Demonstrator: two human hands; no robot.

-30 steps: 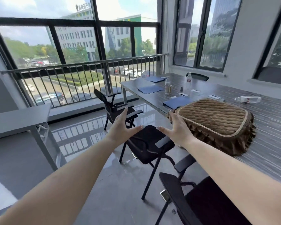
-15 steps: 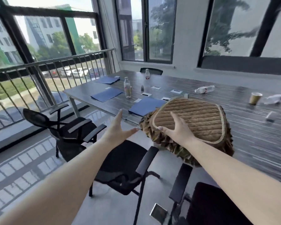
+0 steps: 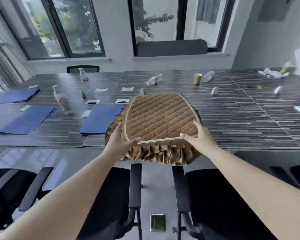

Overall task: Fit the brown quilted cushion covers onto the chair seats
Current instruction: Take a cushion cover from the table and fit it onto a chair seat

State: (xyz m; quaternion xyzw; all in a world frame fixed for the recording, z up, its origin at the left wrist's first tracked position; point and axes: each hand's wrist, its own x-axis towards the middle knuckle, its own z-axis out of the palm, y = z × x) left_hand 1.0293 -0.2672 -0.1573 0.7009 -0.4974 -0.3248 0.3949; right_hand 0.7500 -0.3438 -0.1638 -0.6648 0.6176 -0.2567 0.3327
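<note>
Brown cushion cover (image 3: 160, 116) on table (image 3: 249, 122); left hand (image 3: 119, 142) & right hand (image 3: 200, 139) grip it.

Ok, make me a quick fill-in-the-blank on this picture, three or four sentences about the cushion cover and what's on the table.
1. Both hands, left hand and right hand, grip the near edge of the brown quilted ____.
2. The folders on the table are ____ in colour.
3. Below the cushion cover, two black ____ stand side by side.
4. The paper cup stands ____.

Missing words: cushion cover; blue; chairs; upright
</note>
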